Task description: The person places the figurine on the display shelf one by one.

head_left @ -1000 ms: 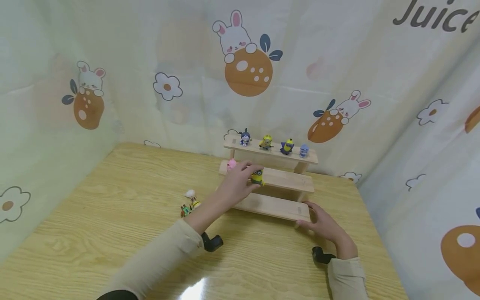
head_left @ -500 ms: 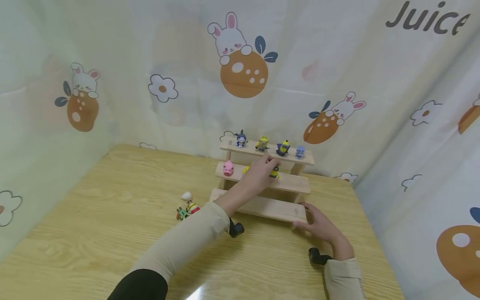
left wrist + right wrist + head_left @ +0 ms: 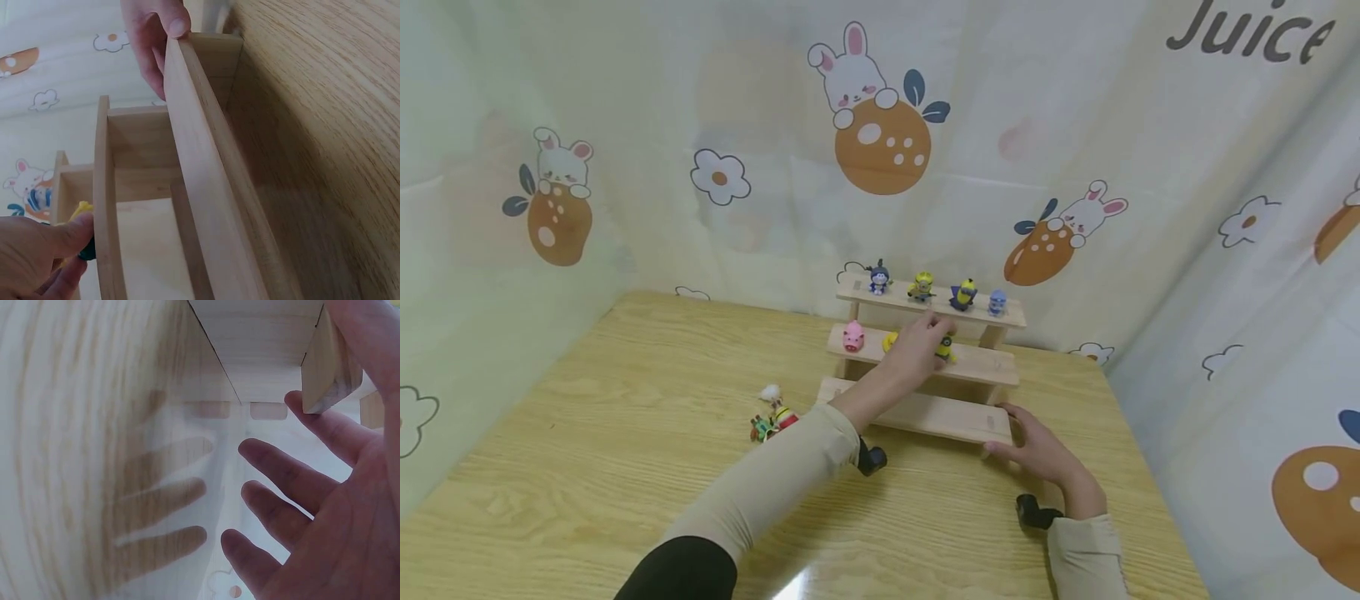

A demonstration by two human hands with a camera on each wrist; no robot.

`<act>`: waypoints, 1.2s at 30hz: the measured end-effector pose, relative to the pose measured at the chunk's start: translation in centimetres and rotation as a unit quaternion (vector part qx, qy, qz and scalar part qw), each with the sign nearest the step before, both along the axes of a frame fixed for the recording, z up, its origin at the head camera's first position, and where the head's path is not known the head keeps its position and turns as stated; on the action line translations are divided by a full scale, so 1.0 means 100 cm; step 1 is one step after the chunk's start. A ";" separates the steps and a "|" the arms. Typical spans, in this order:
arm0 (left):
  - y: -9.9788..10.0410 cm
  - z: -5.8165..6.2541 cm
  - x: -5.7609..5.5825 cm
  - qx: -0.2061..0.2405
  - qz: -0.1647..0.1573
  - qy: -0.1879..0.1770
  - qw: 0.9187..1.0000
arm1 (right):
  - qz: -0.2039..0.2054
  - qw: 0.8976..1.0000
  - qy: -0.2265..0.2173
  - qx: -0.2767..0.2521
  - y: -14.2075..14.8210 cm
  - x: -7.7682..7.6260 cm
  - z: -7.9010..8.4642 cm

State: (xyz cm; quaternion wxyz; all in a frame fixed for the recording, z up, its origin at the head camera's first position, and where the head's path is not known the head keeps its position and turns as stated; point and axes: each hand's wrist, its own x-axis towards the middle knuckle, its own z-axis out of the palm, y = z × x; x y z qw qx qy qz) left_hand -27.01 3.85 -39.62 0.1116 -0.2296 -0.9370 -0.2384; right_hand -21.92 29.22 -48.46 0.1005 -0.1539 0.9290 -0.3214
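Note:
A three-tier wooden display stand [image 3: 947, 417] is set near the back of the table. My left hand [image 3: 913, 348] pinches a small yellow Minion figurine [image 3: 947, 352] at the middle tier, partly hidden behind the fingers. In the left wrist view, the thumb and fingers of the left hand [image 3: 47, 253] hold its yellow and dark green body close to the tier's edge. My right hand [image 3: 1037, 446] grips the right end of the lowest tier, thumb at the front edge and index finger behind. The other fingers of the right hand [image 3: 325, 500] spread straight beside it.
Several figurines, including a purple-caped Minion [image 3: 963, 296], line the top tier. A pink pig [image 3: 853, 337] and a yellow figurine [image 3: 890, 341], partly covered by the left hand, occupy the middle tier. Left of the stand, several small toys [image 3: 786, 417] lie on the table. A patterned curtain [image 3: 760, 250] hangs behind.
My left hand has carried the Minion figurine rightward along the middle tier, bringing the pig and yellow figurine into view. The right hand stays on the lowest tier's end.

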 end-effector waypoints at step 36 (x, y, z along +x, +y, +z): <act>-0.003 0.007 -0.005 -0.039 0.001 0.000 0.999 | -0.004 1.000 0.005 0.007 0.001 -0.002 -0.002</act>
